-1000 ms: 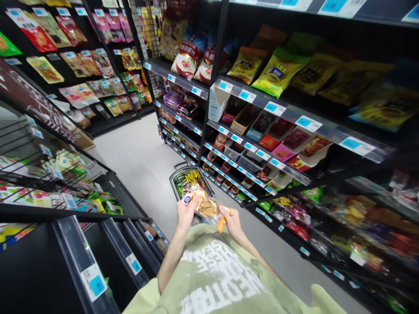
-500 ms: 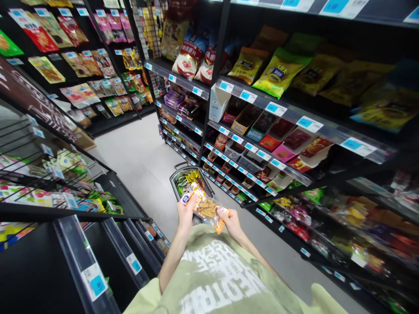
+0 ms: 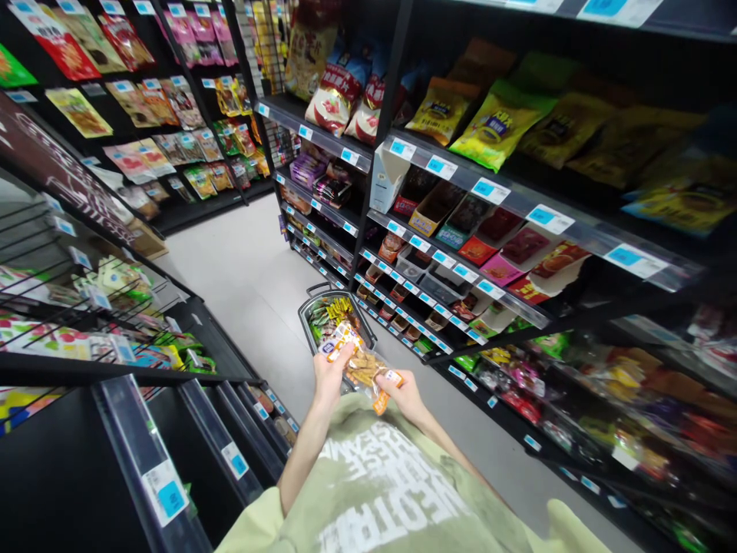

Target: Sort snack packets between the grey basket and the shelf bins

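Between my two hands is a snack bag (image 3: 364, 366), clear in the middle with orange and white ends, and brown stick-like pieces show through it. My left hand (image 3: 331, 372) is closed on its upper left end, thumb on top. The lower right end is pinched in my right hand (image 3: 404, 390). Below and beyond the bag stands a dark shopping basket (image 3: 312, 338) on the floor, holding several small packets in green, yellow and brown. The bag and my hands hide the basket's near part.
A tall black shelf (image 3: 489, 188) with snack bags and open boxes runs along the right. On the left are a wire rack (image 3: 34, 307) and low dark shelves (image 3: 216, 430). Hanging packets fill the back wall rack (image 3: 143, 115). Grey floor (image 3: 247, 269) lies between them.
The bag has tilted slightly in my hands, and my right hand has shifted a little left and down along its end. Both hands keep their hold; the basket stays put.
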Tool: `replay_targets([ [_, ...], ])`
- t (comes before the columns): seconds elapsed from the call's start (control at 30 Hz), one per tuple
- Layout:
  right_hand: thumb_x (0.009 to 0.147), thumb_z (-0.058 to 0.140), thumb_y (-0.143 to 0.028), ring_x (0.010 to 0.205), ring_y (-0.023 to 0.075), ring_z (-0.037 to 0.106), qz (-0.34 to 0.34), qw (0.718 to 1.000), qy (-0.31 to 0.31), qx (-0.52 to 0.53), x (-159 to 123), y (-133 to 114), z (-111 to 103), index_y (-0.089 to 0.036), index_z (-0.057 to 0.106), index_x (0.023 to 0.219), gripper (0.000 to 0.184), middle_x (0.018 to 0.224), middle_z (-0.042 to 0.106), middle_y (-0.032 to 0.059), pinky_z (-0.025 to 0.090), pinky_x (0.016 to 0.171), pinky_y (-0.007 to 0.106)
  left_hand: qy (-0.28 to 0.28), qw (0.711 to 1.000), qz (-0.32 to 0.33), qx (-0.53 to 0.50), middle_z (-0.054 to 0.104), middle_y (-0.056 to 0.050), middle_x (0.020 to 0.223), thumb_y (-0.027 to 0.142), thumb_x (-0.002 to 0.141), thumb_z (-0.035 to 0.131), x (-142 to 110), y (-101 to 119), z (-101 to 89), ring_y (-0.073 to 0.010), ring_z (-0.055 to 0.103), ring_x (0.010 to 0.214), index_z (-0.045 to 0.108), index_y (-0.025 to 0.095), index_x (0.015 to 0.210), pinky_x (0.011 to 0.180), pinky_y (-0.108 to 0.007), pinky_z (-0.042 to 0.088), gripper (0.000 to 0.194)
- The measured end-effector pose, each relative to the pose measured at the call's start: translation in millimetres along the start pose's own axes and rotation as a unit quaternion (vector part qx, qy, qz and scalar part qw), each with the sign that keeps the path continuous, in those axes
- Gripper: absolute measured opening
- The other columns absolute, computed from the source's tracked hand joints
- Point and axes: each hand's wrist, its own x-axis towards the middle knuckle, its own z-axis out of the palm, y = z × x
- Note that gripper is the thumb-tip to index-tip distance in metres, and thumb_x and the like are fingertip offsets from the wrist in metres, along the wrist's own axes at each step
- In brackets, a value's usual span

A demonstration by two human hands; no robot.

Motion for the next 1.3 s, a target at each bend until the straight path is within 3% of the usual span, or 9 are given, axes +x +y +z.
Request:
replay_targets([
  [0.53, 0.074, 0.067, -0.057, 0.043, 0.0092, 0.041, -0.006, 1.0, -0.027, -0.008, 0, 11, 1, -0.015, 0.058, 0.053, 0.048, 0.046, 0.052, -0.0007, 0.035, 0.045, 0.022, -0.045, 0.999, 0.021, 0.01, 0.071, -0.005, 0.076, 0.036, 0.065, 0.083, 4, 4, -5.5, -0.0143, 0.064, 0.065, 0.07, 0.01, 0.083, 0.062, -0.023, 0.049, 0.035],
  [0.67, 0.075, 0.067, -0.055, 0.046, 0.0097, 0.042, -0.018, 0.999, 0.007, -0.026, 2, 8, 1, -0.015, 0.059, 0.055, 0.046, 0.048, 0.052, -0.0008, 0.036, 0.046, 0.022, -0.014, 1.0, 0.003, -0.008, 0.073, -0.007, 0.085, 0.04, 0.066, 0.082, 4, 0, -1.7, -0.0164, 0.067, 0.071, 0.069, 0.01, 0.089, 0.067, -0.026, 0.053, 0.04],
  [0.8, 0.082, 0.064, -0.047, 0.053, 0.0119, 0.048, -0.074, 0.991, 0.079, -0.079, 4, 2, 2, -0.014, 0.066, 0.066, 0.037, 0.059, 0.059, 0.0007, 0.041, 0.054, 0.024, -0.005, 0.998, -0.005, -0.057, 0.07, -0.011, 0.111, 0.041, 0.069, 0.081, 5, -8, 2.6, -0.0196, 0.069, 0.091, 0.064, 0.016, 0.112, 0.076, -0.027, 0.055, 0.053],
  [0.93, 0.085, 0.065, -0.034, 0.054, 0.0116, 0.045, -0.195, 0.947, 0.19, -0.173, 4, -3, 3, -0.017, 0.058, 0.058, 0.033, 0.057, 0.052, -0.0017, 0.038, 0.054, 0.025, -0.031, 0.997, -0.026, -0.067, 0.059, -0.011, 0.13, 0.038, 0.069, 0.082, 4, -11, 3.9, -0.0224, 0.065, 0.106, 0.046, 0.028, 0.133, 0.074, -0.028, 0.057, 0.075],
  [1.03, 0.083, 0.067, -0.022, 0.055, 0.0123, 0.045, -0.304, 0.903, 0.21, -0.218, 4, -4, 3, -0.019, 0.056, 0.059, 0.026, 0.057, 0.051, -0.0022, 0.04, 0.055, 0.027, -0.093, 0.991, -0.047, -0.079, 0.054, -0.012, 0.137, 0.038, 0.071, 0.081, 0, -9, 5.2, -0.0256, 0.061, 0.115, 0.051, 0.027, 0.13, 0.084, -0.035, 0.056, 0.067],
  [1.1, 0.081, 0.067, -0.014, 0.064, 0.016, 0.054, -0.368, 0.88, 0.186, -0.235, 5, -5, 2, -0.02, 0.065, 0.076, 0.008, 0.07, 0.062, 0.0017, 0.045, 0.061, 0.03, -0.136, 0.986, -0.048, -0.085, 0.055, -0.012, 0.137, 0.039, 0.073, 0.079, -4, -7, 7.0, -0.0266, 0.06, 0.117, 0.057, 0.024, 0.124, 0.089, -0.037, 0.055, 0.058],
  [1.2, 0.079, 0.058, -0.004, 0.085, 0.0222, 0.061, -0.434, 0.849, 0.112, -0.281, 6, -6, 1, -0.025, 0.069, 0.103, 0.033, 0.098, 0.07, 0.007, 0.051, 0.072, 0.038, -0.179, 0.977, -0.047, -0.102, 0.064, -0.011, 0.124, 0.041, 0.076, 0.076, -9, -5, 10.5, -0.0244, 0.063, 0.11, 0.062, 0.02, 0.118, 0.09, -0.034, 0.052, 0.049],
  [1.3, 0.076, 0.054, 0.0, 0.093, 0.0241, 0.059, -0.465, 0.824, 0.042, -0.322, 6, -8, 1, -0.027, 0.068, 0.109, 0.045, 0.105, 0.071, 0.006, 0.052, 0.077, 0.042, -0.165, 0.973, -0.076, -0.141, 0.071, -0.009, 0.108, 0.043, 0.077, 0.074, -8, -7, 12.5, -0.0203, 0.068, 0.095, 0.065, 0.017, 0.11, 0.084, -0.03, 0.053, 0.043],
])
